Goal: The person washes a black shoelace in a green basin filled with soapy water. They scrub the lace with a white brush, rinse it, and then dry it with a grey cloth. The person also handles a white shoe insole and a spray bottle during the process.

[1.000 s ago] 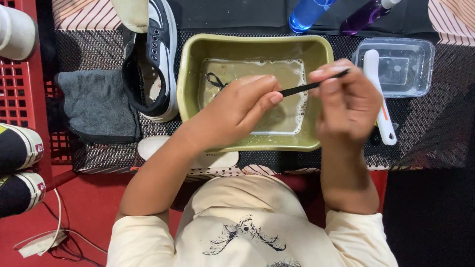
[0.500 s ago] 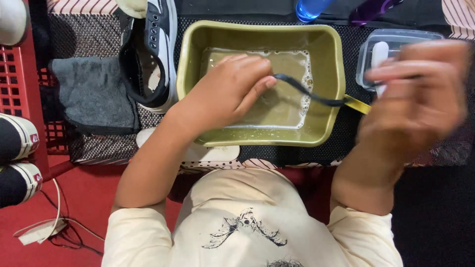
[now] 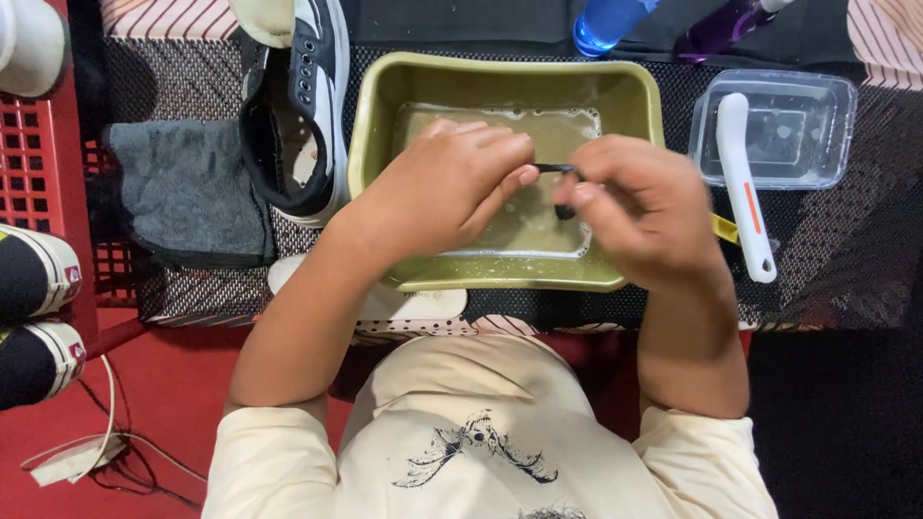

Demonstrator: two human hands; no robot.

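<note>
Head view: left hand (image 3: 452,183), right hand (image 3: 639,202) fingers pinching one black shoelace (image 3: 556,169) over one basin (image 3: 385,106).

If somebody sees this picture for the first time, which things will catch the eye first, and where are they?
At the centre, an olive-green basin of soapy water, with the left hand and right hand meeting over it on a black shoelace. Left of it lies a black-and-white sneaker beside a grey cloth. At right, a white brush rests across a clear plastic container.
</note>
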